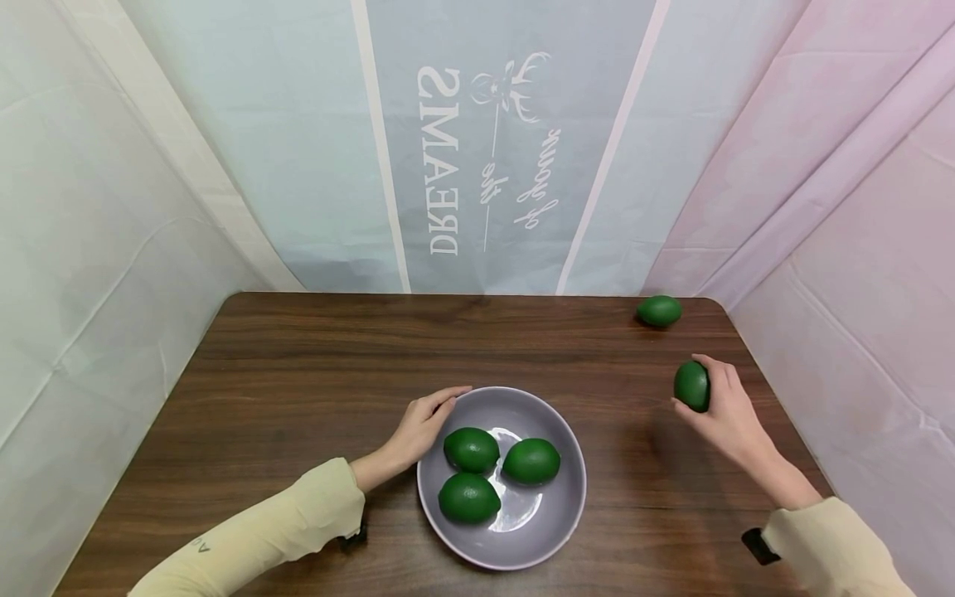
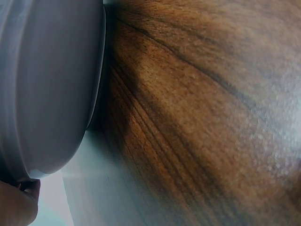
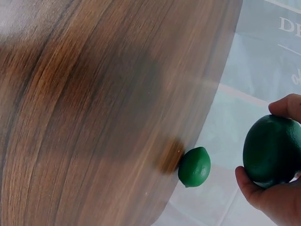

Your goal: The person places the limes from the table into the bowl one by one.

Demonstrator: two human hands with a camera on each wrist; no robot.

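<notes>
A purple-grey bowl stands near the table's front middle with three limes in it: one at the back left, one at the front left and one on the right. My left hand grips the bowl's left rim; the left wrist view shows the bowl's outer wall with a fingertip at its rim. Over the table's right side, my right hand holds another lime between thumb and fingers. That lime appears large in the right wrist view.
One more lime lies by the back right edge of the dark wooden table. A printed cloth hangs behind the table, and pale sheets close in both sides.
</notes>
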